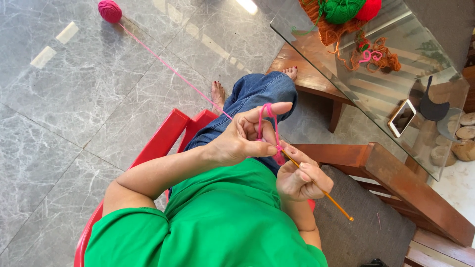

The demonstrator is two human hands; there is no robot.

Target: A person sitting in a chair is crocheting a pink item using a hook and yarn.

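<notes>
**Hook and loop meet between your two hands**

Start at the far left: the round ball of pink wool yarn (109, 11) lies on the grey marble floor (59, 99), well apart from you, and its thin pink strand (173, 70) runs taut and diagonally down toward your left hand (242, 141).

That left hand is raised in front of your green shirt (217, 222), forefinger stretched out with the strand looped over it, while thumb and middle finger pinch a small pink knot of work (279, 157) at its lower right edge.

Just beside it, nearly touching, your right hand (299, 179) is curled closed around the slim orange crochet hook (321, 192). The hook's long axis slants from lower right up to upper left, so its tip points straight into the pinched knot, and the handle end sticks out past your palm toward the grey cushioned wooden chair (361, 222). The right hand is the nearer one to the hook; the left is nearer to the yarn.
</notes>
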